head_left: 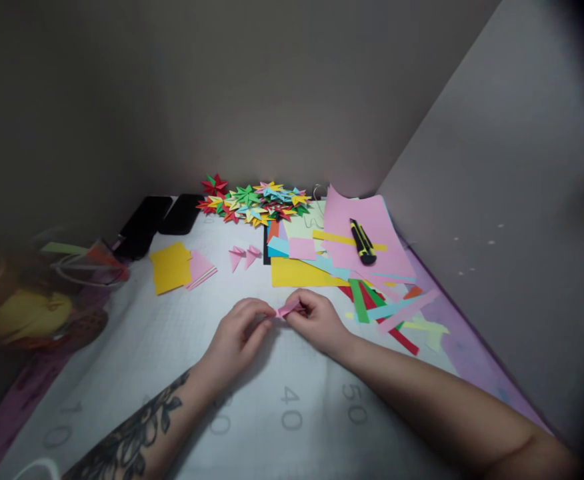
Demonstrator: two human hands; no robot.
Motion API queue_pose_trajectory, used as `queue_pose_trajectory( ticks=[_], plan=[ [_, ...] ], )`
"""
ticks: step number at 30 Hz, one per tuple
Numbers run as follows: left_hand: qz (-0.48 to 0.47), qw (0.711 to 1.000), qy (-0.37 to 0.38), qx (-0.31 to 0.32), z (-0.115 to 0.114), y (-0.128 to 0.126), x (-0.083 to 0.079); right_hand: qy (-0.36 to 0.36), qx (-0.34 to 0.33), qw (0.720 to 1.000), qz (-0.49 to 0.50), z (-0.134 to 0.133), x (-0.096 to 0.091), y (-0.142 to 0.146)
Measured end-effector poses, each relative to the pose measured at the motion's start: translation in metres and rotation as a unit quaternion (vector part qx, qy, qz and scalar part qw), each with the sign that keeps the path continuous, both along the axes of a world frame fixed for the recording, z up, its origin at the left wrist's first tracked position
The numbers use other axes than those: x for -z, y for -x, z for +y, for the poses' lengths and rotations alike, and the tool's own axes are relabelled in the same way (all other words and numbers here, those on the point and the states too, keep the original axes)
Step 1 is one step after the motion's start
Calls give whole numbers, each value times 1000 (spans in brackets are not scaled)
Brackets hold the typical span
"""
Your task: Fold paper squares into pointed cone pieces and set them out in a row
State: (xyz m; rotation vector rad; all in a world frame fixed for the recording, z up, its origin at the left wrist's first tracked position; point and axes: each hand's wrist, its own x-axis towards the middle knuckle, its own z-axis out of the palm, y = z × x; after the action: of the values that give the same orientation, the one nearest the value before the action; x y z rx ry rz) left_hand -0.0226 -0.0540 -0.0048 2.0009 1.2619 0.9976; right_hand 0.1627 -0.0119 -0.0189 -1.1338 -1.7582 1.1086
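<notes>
Pink workpiece: one small folded strip-like piece of pink paper (288,309), held just above the mat, between the two hands
Left hand (242,333): thumb and fingers brought together on the left end of the piece
Right hand (319,323): fingers curled, pinching the right end
Finished-looking pair: two pink folded-paper triangular units (245,257), side by side beyond the hands
Square stock: yellow paper squares (171,268), beside pink paper squares (202,269), left of the pair
Stars: heap of multicoloured pointed paper stars (252,203), at the back
Surface: white mat with grey printed numerals (172,340)
Step in hand: apparently folding or creasing the pink piece; exact crease too small to tell
Next move: probably calls for aligned edges and firm fingertip pressure
</notes>
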Motion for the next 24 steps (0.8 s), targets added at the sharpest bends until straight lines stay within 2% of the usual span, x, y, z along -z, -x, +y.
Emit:
queue_pose_trajectory(
  ticks=[5, 11, 17, 20, 24],
  plan=[
    [-4, 1000, -14, -3, 1, 0, 0, 4, 11, 1000, -15, 0, 1, 0],
    [-13, 999, -46, 20, 1, 1, 5, 41, 12, 999, 6, 1, -2, 0],
    [-38, 997, -67, -29, 1, -1, 5, 61, -28, 997, 42, 0, -4, 1],
    [-55, 996, -33, -55, 1, -3, 1, 51, -35, 997, 44, 0, -4, 1],
    [-109, 987, 71, -92, 1, -5, -1, 37, -38, 998, 47, -1, -4, 1]
  ],
)
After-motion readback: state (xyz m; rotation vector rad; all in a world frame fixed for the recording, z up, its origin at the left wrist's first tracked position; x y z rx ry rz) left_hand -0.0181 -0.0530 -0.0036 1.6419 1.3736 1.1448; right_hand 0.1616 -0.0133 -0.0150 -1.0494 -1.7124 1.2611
